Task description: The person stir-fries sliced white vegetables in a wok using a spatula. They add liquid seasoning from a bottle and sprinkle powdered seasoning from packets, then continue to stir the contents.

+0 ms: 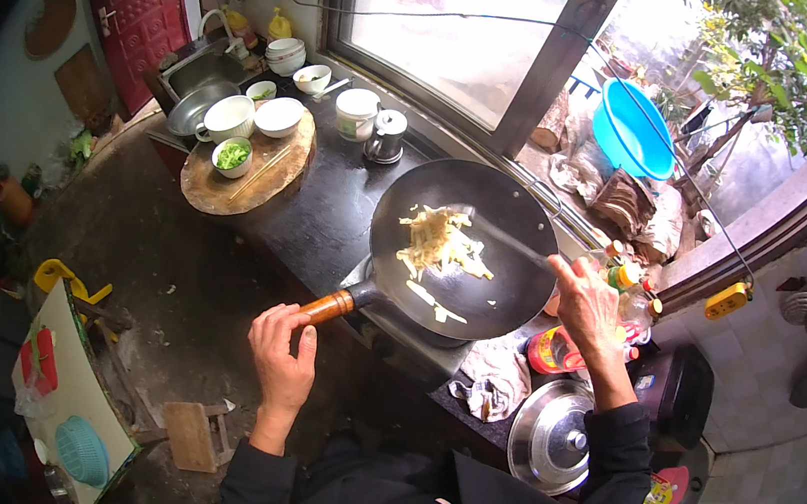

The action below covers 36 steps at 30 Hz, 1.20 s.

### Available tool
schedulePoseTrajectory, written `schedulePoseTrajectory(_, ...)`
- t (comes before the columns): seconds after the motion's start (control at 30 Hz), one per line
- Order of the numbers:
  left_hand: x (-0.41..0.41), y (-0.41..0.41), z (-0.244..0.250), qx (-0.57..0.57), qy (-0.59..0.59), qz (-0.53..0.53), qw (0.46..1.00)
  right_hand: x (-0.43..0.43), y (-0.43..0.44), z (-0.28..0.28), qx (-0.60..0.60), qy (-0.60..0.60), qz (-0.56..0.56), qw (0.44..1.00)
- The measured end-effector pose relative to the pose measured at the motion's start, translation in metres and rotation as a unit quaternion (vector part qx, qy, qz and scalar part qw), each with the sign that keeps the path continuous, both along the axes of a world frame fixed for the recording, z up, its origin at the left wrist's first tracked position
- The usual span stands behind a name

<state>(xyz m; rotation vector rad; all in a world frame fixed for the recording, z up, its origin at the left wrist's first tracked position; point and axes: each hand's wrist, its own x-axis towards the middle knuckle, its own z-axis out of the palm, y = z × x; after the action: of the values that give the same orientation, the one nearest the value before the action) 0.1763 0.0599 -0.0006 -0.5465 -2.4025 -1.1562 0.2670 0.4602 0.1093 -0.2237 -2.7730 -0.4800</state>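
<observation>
My left hand [285, 351] has its fingers around the end of the wooden handle [328, 308] of a dark wok [412, 185]. The wok sits on a gas stove [428, 361]. In my right hand [588, 309] is a metal spatula [511, 238], its blade among pale cut strips of food [439, 241] in the wok. A few strips lie apart, lower in the pan. The fingers hide the spatula's grip. Below my right forearm lies a round metal lid [549, 432], partly covered by the sleeve, and a crumpled cloth [497, 381] lies left of it.
Left on the black counter, a round wooden chopping board [284, 177] carries white bowls, one with chopped greens [232, 155], and chopsticks [260, 172]. Behind it is a sink [202, 72]. Several bottles [550, 349] crowd right of the wok. A wooden stool [190, 436] stands on the floor.
</observation>
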Motion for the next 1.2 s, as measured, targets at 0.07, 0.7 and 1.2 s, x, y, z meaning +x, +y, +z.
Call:
schedulePoseTrajectory(0.07, 0.000, -0.001, -0.001, 0.002, -0.003, -0.003, 1.000, 0.010, -0.005, 0.012, -0.023, -0.038, 0.011, 0.999)
schedulePoseTrajectory(0.7, 0.001, -0.001, 0.001, -0.005, 0.001, 0.001, 1.000, -0.001, -0.031, -0.021, -0.072, -0.014, -0.016, 0.997)
schedulePoseTrajectory(1.2, -0.002, 0.003, -0.002, -0.006, 0.014, -0.017, 1.000, 0.045, -0.037, 0.048, 0.012, -0.091, -0.052, 0.994)
